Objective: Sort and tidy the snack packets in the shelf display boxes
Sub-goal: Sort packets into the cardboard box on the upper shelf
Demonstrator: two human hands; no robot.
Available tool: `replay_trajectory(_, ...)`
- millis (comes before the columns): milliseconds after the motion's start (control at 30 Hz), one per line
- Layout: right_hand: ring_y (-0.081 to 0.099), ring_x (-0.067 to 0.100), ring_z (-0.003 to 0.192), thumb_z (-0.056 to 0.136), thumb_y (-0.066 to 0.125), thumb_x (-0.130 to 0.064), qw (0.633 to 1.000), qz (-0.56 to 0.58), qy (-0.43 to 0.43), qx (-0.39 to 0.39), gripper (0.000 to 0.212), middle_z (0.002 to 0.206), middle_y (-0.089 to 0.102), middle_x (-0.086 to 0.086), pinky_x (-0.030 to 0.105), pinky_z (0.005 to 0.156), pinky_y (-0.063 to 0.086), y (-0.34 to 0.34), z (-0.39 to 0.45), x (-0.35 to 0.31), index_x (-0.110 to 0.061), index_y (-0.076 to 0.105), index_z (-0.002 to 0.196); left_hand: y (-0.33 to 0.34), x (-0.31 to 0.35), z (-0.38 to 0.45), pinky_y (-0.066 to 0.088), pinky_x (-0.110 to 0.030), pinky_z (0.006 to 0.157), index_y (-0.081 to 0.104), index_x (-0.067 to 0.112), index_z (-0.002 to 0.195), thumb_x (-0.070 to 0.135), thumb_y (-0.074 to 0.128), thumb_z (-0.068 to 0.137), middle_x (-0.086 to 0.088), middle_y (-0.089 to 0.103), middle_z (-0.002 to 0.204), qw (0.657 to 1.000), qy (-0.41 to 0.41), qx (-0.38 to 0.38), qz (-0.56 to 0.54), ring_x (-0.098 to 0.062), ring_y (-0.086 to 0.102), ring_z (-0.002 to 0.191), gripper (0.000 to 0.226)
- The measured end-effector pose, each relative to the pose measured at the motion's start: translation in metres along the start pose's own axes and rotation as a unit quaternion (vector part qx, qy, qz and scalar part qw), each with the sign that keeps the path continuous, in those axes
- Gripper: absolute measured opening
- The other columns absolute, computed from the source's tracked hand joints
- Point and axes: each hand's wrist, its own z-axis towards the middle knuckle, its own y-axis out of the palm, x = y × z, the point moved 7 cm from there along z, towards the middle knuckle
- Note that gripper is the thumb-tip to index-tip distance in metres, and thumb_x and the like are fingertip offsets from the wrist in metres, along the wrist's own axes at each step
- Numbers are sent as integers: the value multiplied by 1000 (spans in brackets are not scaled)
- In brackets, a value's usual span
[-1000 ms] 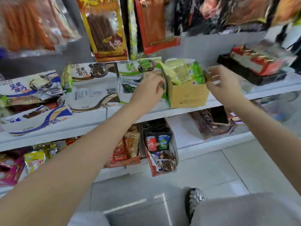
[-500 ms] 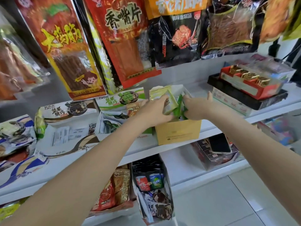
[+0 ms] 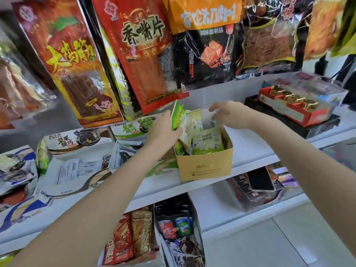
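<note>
Snack packets (image 3: pixel 207 140), green and cream, standing loosely in the tan cardboard display box (image 3: pixel 205 166) at the front of the white middle shelf (image 3: pixel 254 151). Overhead, big hanging bags (image 3: pixel 142 53) of red, orange and black, reaching down close behind the box. To the left on the same shelf, flat white and green display cartons (image 3: pixel 77 160), lids folded back. To the right, a red tray of gold-wrapped pieces (image 3: pixel 294 106) on a black box, well apart from the work. Below, a lower shelf with 2 more open boxes of small packets (image 3: pixel 179 228) and a dark phone (image 3: pixel 261 180) lying on a carton. Then the hands: left hand (image 3: pixel 163 130) at the box's left edge, pinching 1 green packet (image 3: pixel 178 117) upright between thumb and fingers, lifted clear of the others. Right hand (image 3: pixel 229 115) above the box's back corner, fingers spread and loosely bent, apparently holding nothing, though a clear wrapper under the fingertips cannot be ruled out. Step in hand, by the look of it: straightening this box's contents, 1 packet pulled out to be re-seated. Next move likely to call for sliding that packet back in face-forward beside the rest, with the right hand parting or steadying the leaning row so nothing tips over the low front wall.
</note>
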Motion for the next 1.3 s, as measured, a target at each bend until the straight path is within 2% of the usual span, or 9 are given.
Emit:
replay_trajectory(200, -1, 24, 145, 75, 59, -63, 927, -353, -3, -125, 92, 153, 25, 3, 58, 110, -10, 44, 8, 16, -25, 15, 146, -9, 7, 0, 37, -27, 69, 43, 8, 129, 21, 54, 91, -9, 48, 122, 998, 7, 53, -36, -23, 51, 100, 42)
replay_trajectory(300, 8, 23, 144, 72, 60, -65, 931, -338, 1, -139, 90, 144, 39, 6, 62, 107, -15, 60, 19, 11, -20, 26, 142, -15, 9, 2, 34, -26, 64, 45, 7, 122, 20, 54, 91, -8, 48, 113, 997, 12, 63, -37, -18, 45, 84, 35)
replay_trajectory(400, 35, 25, 131, 77, 68, -46, 973, -224, -13, -55, 68, 132, 52, 6, 51, 113, 9, 49, 23, -6, -15, 44, 133, -18, 5, 4, 32, -27, 60, 45, 7, 118, 20, 53, 91, -5, 44, 102, 997, 10, 63, -48, -18, 44, 81, 31)
replay_trajectory(500, 58, 30, 104, 76, 75, -24, 997, 22, -24, 75, 47, 112, 64, 18, 35, 87, 43, -1, 11, -9, -1, 62, 115, -23, -3, 9, 35, -28, 60, 48, 7, 110, 18, 54, 90, -7, 48, 98, 992, 5, 75, -103, -23, 49, 84, 23)
replay_trajectory(600, 56, 19, 74, 78, 71, -12, 973, 209, -48, 84, 14, 82, 62, 14, 22, 62, 43, -31, -5, -1, -1, 66, 86, -25, -12, 13, 43, -37, 69, 51, 8, 103, 14, 57, 88, -12, 56, 99, 981, -30, 72, -180, -28, 54, 88, 17)
replay_trajectory(767, 60, 15, 78, 84, 62, -4, 917, 387, -82, 54, 11, 83, 62, 5, 26, 73, 51, -30, -2, -2, -15, 59, 81, -18, -1, 14, 44, -34, 68, 54, 9, 109, 12, 58, 88, -9, 58, 97, 983, 11, 22, -183, -25, 56, 85, 21)
replay_trajectory(933, 63, 25, 75, 83, 65, -2, 953, 291, -50, 72, 13, 78, 63, 10, 30, 72, 57, 8, 23, -13, -13, 59, 78, -11, 7, 19, 38, -18, 53, 50, 15, 126, 2, 57, 84, 2, 57, 89, 973, 12, -63, -220, -12, 51, 69, 44)
replay_trajectory(1067, 65, 26, 82, 81, 68, -17, 978, 150, -43, 138, 8, 78, 68, 9, 35, 79, 50, 24, 33, -16, -15, 64, 87, 6, -1, 14, 47, -34, 75, 43, 17, 128, 15, 62, 81, -4, 60, 102, 957, -32, -168, -234, -19, 58, 86, 50)
replay_trajectory(1300, 40, 31, 121, 81, 67, -34, 989, -142, 2, 41, 52, 130, 41, 10, 35, 95, 35, 19, 17, -3, -15, 50, 126, -1, -1, 21, 41, -29, 84, 48, 8, 128, 16, 58, 91, -8, 56, 124, 993, 45, 4, -106, -23, 53, 112, 39)
